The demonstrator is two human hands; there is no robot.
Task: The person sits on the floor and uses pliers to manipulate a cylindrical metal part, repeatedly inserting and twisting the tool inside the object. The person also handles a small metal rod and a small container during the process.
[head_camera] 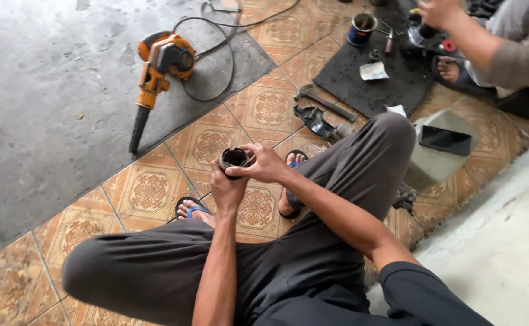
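The person's bent legs in dark grey trousers (312, 241) fill the foreground, knees spread over the patterned floor tiles (149, 190), feet in sandals (191, 208). Beyond, a grey concrete floor (47, 90) carries an orange blower (162, 66) with its black nozzle pointing toward the camera and its cord looped behind. A dark mat (391, 75) at upper right bears a blue can (361, 29) and small parts, beside a second seated person's hand (436, 12). A phone (445, 140) lies on a grey box near the right knee. Between the knees, the left hand (227, 192) grips a small dark cylindrical part (234, 159) from below, while the right hand (267, 164) pinches its rim; it looks hollow, though blur makes that uncertain.
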